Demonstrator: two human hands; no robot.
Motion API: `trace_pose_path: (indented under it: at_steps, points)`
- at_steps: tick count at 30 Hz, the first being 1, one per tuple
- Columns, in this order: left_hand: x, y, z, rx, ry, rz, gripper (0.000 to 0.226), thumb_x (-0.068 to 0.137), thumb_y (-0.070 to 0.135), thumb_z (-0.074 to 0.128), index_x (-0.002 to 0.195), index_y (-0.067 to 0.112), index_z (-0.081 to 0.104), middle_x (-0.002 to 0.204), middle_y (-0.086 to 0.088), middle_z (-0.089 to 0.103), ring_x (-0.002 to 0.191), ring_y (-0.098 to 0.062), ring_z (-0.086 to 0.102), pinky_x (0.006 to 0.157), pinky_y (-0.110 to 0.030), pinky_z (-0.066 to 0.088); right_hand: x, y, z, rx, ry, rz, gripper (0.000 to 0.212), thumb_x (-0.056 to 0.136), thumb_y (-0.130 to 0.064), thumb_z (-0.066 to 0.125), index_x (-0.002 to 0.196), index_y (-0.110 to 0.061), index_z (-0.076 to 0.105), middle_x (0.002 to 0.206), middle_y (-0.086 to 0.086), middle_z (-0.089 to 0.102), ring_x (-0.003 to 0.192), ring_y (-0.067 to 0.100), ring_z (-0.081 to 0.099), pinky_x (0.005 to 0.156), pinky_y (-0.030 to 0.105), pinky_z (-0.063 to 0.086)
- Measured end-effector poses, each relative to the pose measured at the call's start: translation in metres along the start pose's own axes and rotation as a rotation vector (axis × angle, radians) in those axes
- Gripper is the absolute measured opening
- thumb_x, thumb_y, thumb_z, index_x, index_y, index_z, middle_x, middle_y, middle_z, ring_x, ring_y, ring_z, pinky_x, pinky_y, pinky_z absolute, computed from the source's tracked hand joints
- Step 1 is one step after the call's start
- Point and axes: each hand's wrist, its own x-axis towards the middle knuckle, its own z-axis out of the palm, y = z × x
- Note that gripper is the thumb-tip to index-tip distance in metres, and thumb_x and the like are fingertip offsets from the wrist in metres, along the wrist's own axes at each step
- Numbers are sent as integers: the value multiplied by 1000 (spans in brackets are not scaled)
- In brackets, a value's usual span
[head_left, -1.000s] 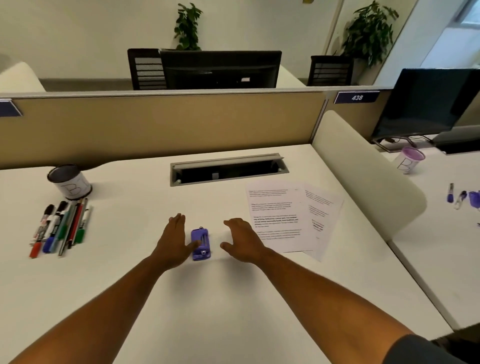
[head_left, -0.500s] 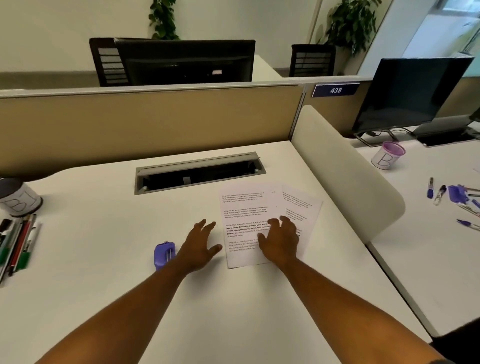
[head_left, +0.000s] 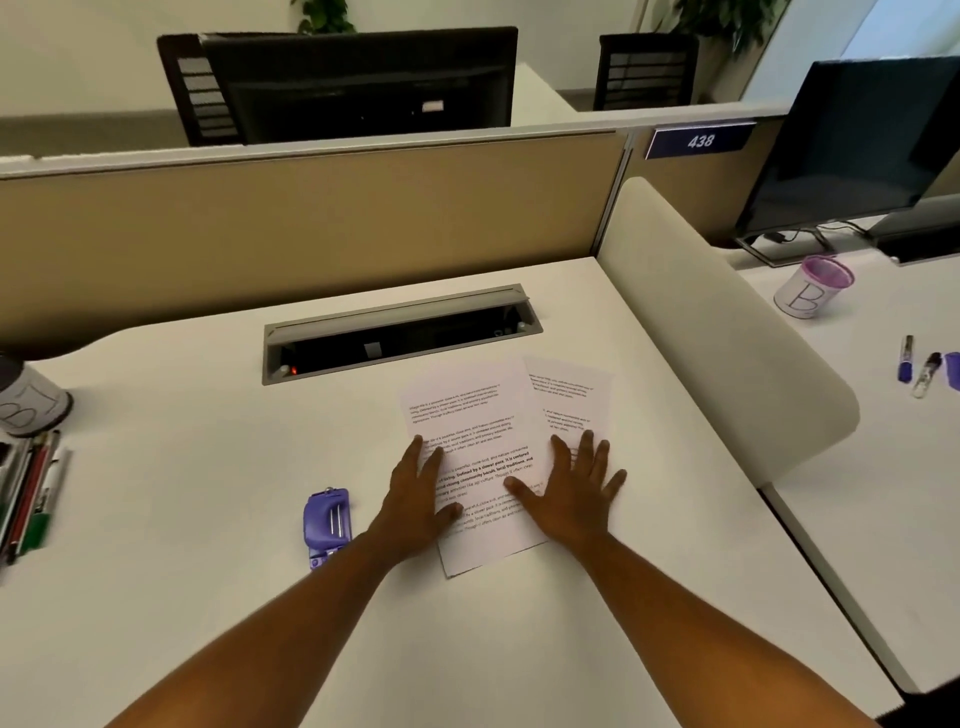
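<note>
- My left hand (head_left: 415, 499) lies palm-down on the 9 o'clock edge of the top sheet (head_left: 467, 410), a printed page. Its fingers are straight and close together, pointing to 12 o'clock, and the thumb is splayed toward 3 o'clock on the paper.
- My right hand (head_left: 576, 493) is flat as well, with the fingers fanned apart and the thumb reaching toward 9 o'clock. The palm rests on the top sheet's 3 o'clock side and the fingertips lie over the second sheet (head_left: 571, 395).
- Neither hand pinches or curls round anything. Both press down with open palms.
- The two sheets lie on the white desk (head_left: 208, 597), a little to the 1 o'clock side of the view's centre. The top sheet overlaps the second one, which pokes out from under it at 2 o'clock, so the pair is not squared up.
- A purple stapler (head_left: 327, 519) lies on the desk just beside my left wrist, at its 9 o'clock, apart from the paper.
- At 12 o'clock of the sheets is the open cable well (head_left: 400, 338), sunk in the desk near the top sheet's far edge.
- Far out at 9 o'clock in my view, a paper cup (head_left: 31, 405) marked with a B stands beyond a row of markers (head_left: 31, 493) lying side by side.
- Past the cream divider (head_left: 701, 312) at 3 o'clock, a neighbouring desk carries a purple-rimmed cup (head_left: 813, 286) and a dark monitor (head_left: 857, 145).
</note>
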Motion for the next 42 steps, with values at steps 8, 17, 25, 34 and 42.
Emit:
trace_pose_path:
  at_steps: [8,17,25,34,42]
  points:
    - [-18,-2,2,-93,44,-82,104,77,40,80,156,15,18,166,-4,-4,154,-22,2,123,-35,13,-25,15,0,64,11,-158,118,63,-97,47,156,-28,28,171,6,4,157,28,-4,126,53,3]
    - [-39,2,8,-75,66,-167,106,77,39,80,157,10,16,166,-6,3,153,-19,6,122,-31,16,-39,-4,-19,116,164,219,110,58,-78,77,138,-10,45,140,12,44,126,34,43,101,46,44]
    - [-39,0,-2,-5,32,-145,102,79,40,78,156,11,18,167,-5,5,153,-20,13,121,-32,25,-31,-21,-32,266,16,329,108,52,-56,94,132,-8,40,134,17,44,123,37,49,97,48,52]
    - [-41,-1,-3,-12,45,-139,102,77,42,80,155,13,21,166,-3,10,151,-19,17,120,-33,28,-17,-8,-27,698,-164,314,71,54,-34,96,110,-18,56,109,-2,71,96,25,71,88,44,60]
    - [-44,-2,-1,-52,64,-122,98,76,40,81,153,14,27,164,-3,12,150,-20,19,120,-34,29,-17,20,-32,993,-245,279,44,69,-5,88,109,-12,71,107,5,78,93,31,75,89,50,61]
